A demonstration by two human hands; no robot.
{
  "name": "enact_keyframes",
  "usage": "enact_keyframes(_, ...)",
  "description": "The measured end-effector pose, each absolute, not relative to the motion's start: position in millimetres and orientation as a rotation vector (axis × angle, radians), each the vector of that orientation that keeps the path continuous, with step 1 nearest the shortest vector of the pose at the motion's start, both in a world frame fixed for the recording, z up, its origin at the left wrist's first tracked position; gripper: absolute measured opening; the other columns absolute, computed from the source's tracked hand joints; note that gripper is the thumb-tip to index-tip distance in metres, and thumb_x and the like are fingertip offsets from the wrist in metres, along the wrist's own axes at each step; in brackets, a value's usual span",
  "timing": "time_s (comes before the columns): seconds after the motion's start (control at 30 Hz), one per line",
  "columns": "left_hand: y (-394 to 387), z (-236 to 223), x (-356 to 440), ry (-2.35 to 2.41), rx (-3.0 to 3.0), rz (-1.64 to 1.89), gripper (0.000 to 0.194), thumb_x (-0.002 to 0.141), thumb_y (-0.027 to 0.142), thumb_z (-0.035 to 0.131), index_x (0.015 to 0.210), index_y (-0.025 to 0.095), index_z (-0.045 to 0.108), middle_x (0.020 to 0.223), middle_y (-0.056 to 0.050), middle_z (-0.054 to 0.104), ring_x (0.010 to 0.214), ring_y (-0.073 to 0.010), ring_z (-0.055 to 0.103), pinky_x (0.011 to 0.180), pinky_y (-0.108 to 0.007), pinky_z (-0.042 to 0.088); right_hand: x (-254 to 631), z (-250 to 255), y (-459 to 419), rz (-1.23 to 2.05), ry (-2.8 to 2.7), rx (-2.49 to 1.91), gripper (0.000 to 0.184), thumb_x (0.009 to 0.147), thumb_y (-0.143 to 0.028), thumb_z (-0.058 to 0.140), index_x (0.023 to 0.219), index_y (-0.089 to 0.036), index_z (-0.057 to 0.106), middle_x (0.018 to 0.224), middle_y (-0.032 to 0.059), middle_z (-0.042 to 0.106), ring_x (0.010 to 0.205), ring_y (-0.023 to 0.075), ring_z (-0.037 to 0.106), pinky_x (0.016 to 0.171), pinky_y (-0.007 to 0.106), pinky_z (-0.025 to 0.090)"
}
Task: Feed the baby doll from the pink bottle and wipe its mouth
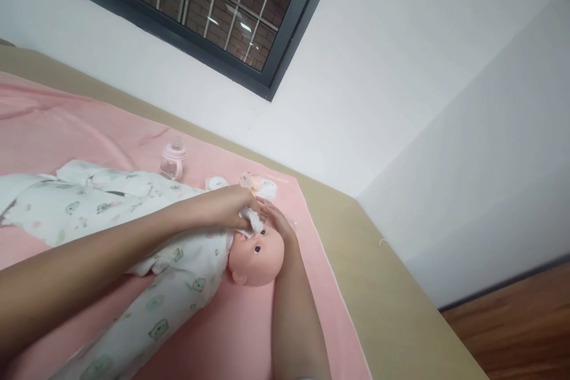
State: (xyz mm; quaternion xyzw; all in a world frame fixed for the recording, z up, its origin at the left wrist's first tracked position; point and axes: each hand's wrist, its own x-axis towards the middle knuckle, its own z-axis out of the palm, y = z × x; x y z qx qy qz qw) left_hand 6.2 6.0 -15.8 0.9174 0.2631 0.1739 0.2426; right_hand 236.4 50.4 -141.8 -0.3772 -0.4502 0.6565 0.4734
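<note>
A baby doll (263, 258) lies on its back on a pink sheet, dressed in a white outfit (187, 294) with green animal prints. My left hand (229, 205) is closed on a small white cloth (255, 221), pressed to the doll's face near the mouth and nose. My right hand (281, 224) rests against the far side of the doll's head, fingers stretched toward my left hand. Part of the doll's face is hidden by the cloth, and my left forearm crosses over its body.
Beyond the doll, a pink baby bottle (173, 160) stands on the pink sheet (240, 338). Small patterned fabric pieces (266, 187) lie past my hands. The tan tabletop (378, 297) borders a white wall with a dark-framed, barred window (285, 41).
</note>
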Motion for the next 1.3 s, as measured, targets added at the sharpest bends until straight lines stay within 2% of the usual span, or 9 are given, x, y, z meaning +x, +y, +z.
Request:
enact_keyframes(0.33, 3, -12, 8, 0.766, 2.526, 0.479, 0.015, 0.070, 0.014, 0.061, 0.078, 0.018, 0.072, 0.078, -0.001, 0.070, 0.072, -0.0171, 0.064, 0.060, -0.022, 0.038, 236, -141, 51, 1.604, -1.110, -0.930, 0.043, 0.070, -0.039, 0.072, 0.109, -0.023, 0.063, 0.110, 0.0051, 0.070, 0.100, 0.0210, 0.065, 0.100, 0.039, 0.045)
enact_keyframes(0.5, 5, -13, 8, 0.760, 2.552, 0.545, 0.005, 0.072, 0.016, 0.058, 0.070, 0.016, 0.063, 0.066, 0.001, 0.063, 0.063, -0.0153, 0.058, 0.056, -0.023, 0.034, 237, -142, 54, 1.621, -1.116, -0.921, 0.044, 0.072, -0.040, 0.072, 0.111, -0.023, 0.063, 0.110, 0.0043, 0.069, 0.102, 0.0204, 0.064, 0.099, 0.038, 0.046)
enact_keyframes(0.67, 7, -17, 8, 0.738, 2.548, 0.530, 0.010, 0.072, 0.019, 0.056, 0.062, 0.017, 0.055, 0.064, 0.001, 0.060, 0.061, -0.0154, 0.057, 0.055, -0.023, 0.033, 238, -144, 54, 1.615, -1.116, -0.925, 0.048, 0.071, -0.040, 0.072, 0.114, -0.022, 0.062, 0.108, 0.0052, 0.070, 0.103, 0.0218, 0.064, 0.099, 0.039, 0.045)
enact_keyframes(0.8, 14, -18, 4, 0.771, 2.524, 0.565, 0.011, 0.073, 0.025, 0.055, 0.077, 0.018, 0.063, 0.076, 0.000, 0.066, 0.070, -0.0187, 0.061, 0.059, -0.024, 0.037, 237, -140, 51, 1.608, -1.091, -0.922, 0.045, 0.072, -0.041, 0.072, 0.113, -0.023, 0.063, 0.107, 0.0053, 0.071, 0.103, 0.0220, 0.064, 0.099, 0.040, 0.046)
enact_keyframes(0.9, 18, -14, -4, 0.823, 2.481, 0.637, 0.030, 0.074, 0.030, 0.055, 0.101, 0.021, 0.064, 0.098, -0.003, 0.070, 0.088, -0.0227, 0.063, 0.072, -0.027, 0.043, 237, -119, 45, 1.582, -1.146, -0.877, 0.038, 0.071, -0.044, 0.073, 0.102, -0.024, 0.066, 0.109, 0.0056, 0.070, 0.104, 0.0225, 0.063, 0.098, 0.042, 0.047)
enact_keyframes(1.0, 22, -9, -10, 0.909, 2.431, 0.725, 0.048, 0.073, 0.034, 0.056, 0.119, 0.022, 0.056, 0.117, -0.005, 0.065, 0.102, -0.0260, 0.060, 0.081, -0.030, 0.044, 237, -82, 34, 1.528, -1.312, -0.827, 0.037, 0.068, -0.052, 0.074, 0.091, -0.024, 0.069, 0.118, 0.0055, 0.067, 0.112, 0.0253, 0.060, 0.101, 0.045, 0.045)
enact_keyframes(1.07, 24, -8, -12, 1.004, 2.397, 0.719, 0.055, 0.070, 0.037, 0.059, 0.123, 0.022, 0.052, 0.117, -0.007, 0.064, 0.103, -0.0277, 0.060, 0.080, -0.031, 0.045, 234, -54, 24, 1.516, -1.485, -0.833, 0.041, 0.065, -0.056, 0.074, 0.089, -0.023, 0.071, 0.125, 0.0057, 0.063, 0.116, 0.0274, 0.058, 0.102, 0.046, 0.044)
enact_keyframes(1.13, 26, -7, -12, 1.063, 2.372, 0.702, 0.061, 0.069, 0.039, 0.061, 0.125, 0.021, 0.049, 0.116, -0.008, 0.064, 0.105, -0.0290, 0.059, 0.080, -0.032, 0.045, 228, -30, 13, 1.481, -1.669, -0.848, 0.040, 0.069, -0.054, 0.072, 0.091, -0.022, 0.073, 0.127, 0.0057, 0.061, 0.118, 0.0275, 0.057, 0.104, 0.046, 0.043)
enact_keyframes(1.3, 28, -10, -12, 1.080, 2.362, 0.684, 0.065, 0.069, 0.041, 0.062, 0.128, 0.021, 0.045, 0.123, -0.010, 0.061, 0.113, -0.0309, 0.056, 0.085, -0.034, 0.044, 209, 0, -4, 1.284, -1.937, -0.974, 0.033, 0.081, -0.044, 0.064, 0.107, -0.025, 0.071, 0.115, 0.0029, 0.067, 0.115, 0.0223, 0.058, 0.106, 0.044, 0.041)
